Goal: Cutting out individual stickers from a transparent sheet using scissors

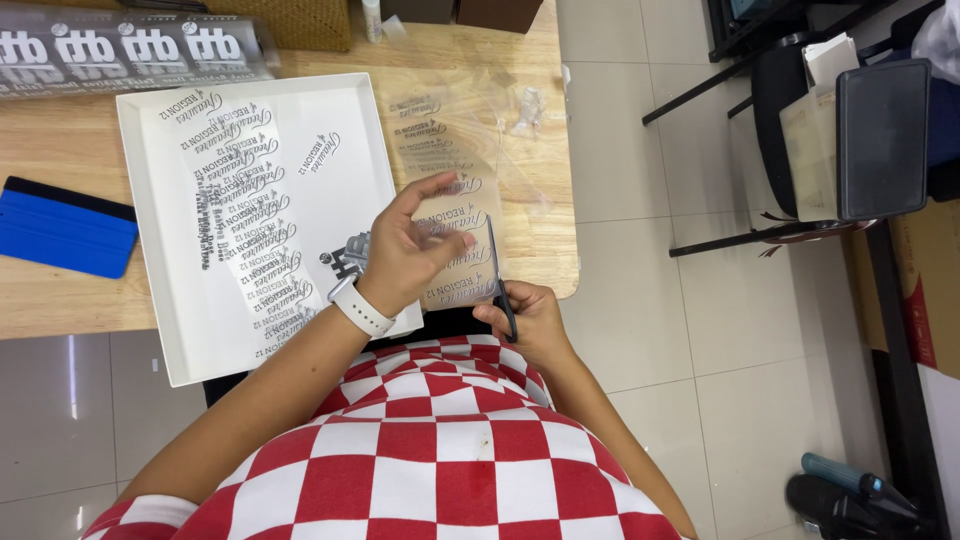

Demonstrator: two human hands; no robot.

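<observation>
My left hand (408, 247), with a white wristband, holds up a clear transfer film sheet (462, 262) printed with dark lettering, above the near right edge of the wooden table. Gripped in my right hand (530, 318) is a pair of scissors (497, 270), its blades pointing away from me and running along the sheet's right side. Just left of my hands sits a white tray (340, 120) holding several cut film strips (250, 210) with the same lettering.
A blue squeegee (62, 225) lies at the table's left. A printed film roll (130, 48) rests at the back left, loose clear film (450, 120) right of the tray. Dark chairs (860, 140) stand on the tiled floor to the right.
</observation>
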